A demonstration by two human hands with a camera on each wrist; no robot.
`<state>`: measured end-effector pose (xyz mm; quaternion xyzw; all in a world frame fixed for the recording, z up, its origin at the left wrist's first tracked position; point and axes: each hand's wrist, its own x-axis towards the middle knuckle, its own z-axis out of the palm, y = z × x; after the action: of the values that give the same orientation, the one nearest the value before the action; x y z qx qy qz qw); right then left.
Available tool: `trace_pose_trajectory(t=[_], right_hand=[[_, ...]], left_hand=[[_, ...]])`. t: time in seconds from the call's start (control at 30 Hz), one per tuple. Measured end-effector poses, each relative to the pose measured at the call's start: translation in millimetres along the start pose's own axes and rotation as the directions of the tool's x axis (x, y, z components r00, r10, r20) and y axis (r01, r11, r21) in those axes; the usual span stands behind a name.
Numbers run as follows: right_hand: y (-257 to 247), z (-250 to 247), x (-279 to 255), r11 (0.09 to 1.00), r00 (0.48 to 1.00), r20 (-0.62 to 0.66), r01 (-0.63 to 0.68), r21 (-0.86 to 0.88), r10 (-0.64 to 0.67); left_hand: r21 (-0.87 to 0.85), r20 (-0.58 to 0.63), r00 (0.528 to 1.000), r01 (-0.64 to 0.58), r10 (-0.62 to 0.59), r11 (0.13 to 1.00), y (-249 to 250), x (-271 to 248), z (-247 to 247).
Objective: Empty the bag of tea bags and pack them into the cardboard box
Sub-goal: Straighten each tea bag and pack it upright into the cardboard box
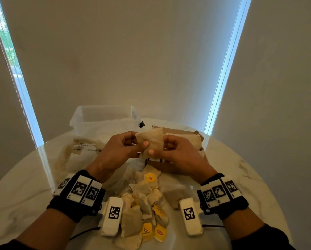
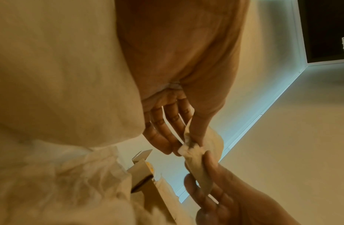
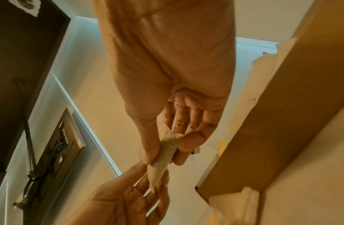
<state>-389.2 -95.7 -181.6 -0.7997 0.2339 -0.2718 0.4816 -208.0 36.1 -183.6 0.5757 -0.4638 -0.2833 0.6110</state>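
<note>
Wrist views show both thumbs pinching the tea bag (image 1: 152,141) edge-on.

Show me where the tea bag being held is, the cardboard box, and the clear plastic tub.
held tea bag (image 1: 152,141), head view, middle of its paper face between both hands
cardboard box (image 1: 171,166), head view, brown near wall below the right hand
clear plastic tub (image 1: 100,118), head view, its front wall

Cardboard box (image 1: 176,166): largely hidden behind the right hand (image 1: 176,152) and the held tea bags (image 1: 152,143); its interior is not visible. Printing on the yellow tags (image 1: 146,231) is too small to read. Cloth bag (image 1: 75,150), possibly empty; contents concealed.
</note>
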Motion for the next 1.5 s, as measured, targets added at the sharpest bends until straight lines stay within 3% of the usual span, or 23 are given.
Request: trace_pose_trajectory(t=[0.1,0.2,0.3,0.53,0.67,0.87,1.07,1.17,1.27,1.37,1.43,1.5], right_hand=[[-9.4,-19.8,3.2,0.998,0.989,-0.148,0.03,0.061,-0.021],[-15.3,-68.4,8.4,0.974,0.916,-0.401,0.102,0.201,-0.013],[-2.9,-112.3,20.0,0.996,0.864,-0.503,0.049,0.068,-0.008],[54.0,-124.8,38.0,0.938,0.951,-0.278,-0.211,-0.275,0.133],[60.2,-124.9,43.6,0.848,0.972,-0.189,-0.215,-0.484,0.138],[50.2,-126.7,48.4,0.817,0.972,-0.038,-0.216,-0.535,0.232],[51.0,-128.4,54.2,0.665,0.96,-0.074,-0.24,-0.708,0.268],[51.5,-128.5,55.7,0.666,0.963,-0.143,-0.262,-0.699,0.228],[45.9,-133.1,56.8,0.739,0.949,-0.283,-0.287,-0.609,0.136],[36.2,-130.9,51.3,0.808,0.939,-0.344,-0.194,-0.557,-0.011],[27.5,-124.3,45.3,0.79,0.964,-0.247,-0.072,-0.609,-0.102],[23.0,-114.9,41.4,0.755,0.997,-0.06,-0.001,-0.656,-0.05]], left_hand=[[0.002,-0.015,1.0,0.015,-0.014,1.0,2.8,0.1,0.3],[0.039,0.034,0.999,0.042,-0.043,0.998,3.5,-1.0,0.2],[0.093,0.084,0.994,0.068,-0.076,0.993,1.5,0.3,-0.6],[0.25,0.273,0.944,0.119,-0.188,0.961,-6.0,-0.6,-0.9],[0.283,0.286,0.938,0.11,-0.193,0.953,-6.1,-0.6,-2.3],[0.303,0.288,0.937,0.109,-0.2,0.947,-5.2,0.4,-2.8],[0.311,0.285,0.938,0.106,-0.199,0.945,-4.2,0.3,-2.5],[0.307,0.283,0.938,0.111,-0.202,0.945,-3.3,-0.4,-2.7],[0.306,0.277,0.938,0.119,-0.208,0.945,-3.2,-0.6,-2.7],[0.316,0.273,0.938,0.121,-0.212,0.941,-4.0,0.6,-3.0],[0.319,0.274,0.938,0.121,-0.214,0.94,-4.1,0.8,-2.7],[0.317,0.276,0.937,0.12,-0.213,0.941,-4.2,0.6,-2.7]])
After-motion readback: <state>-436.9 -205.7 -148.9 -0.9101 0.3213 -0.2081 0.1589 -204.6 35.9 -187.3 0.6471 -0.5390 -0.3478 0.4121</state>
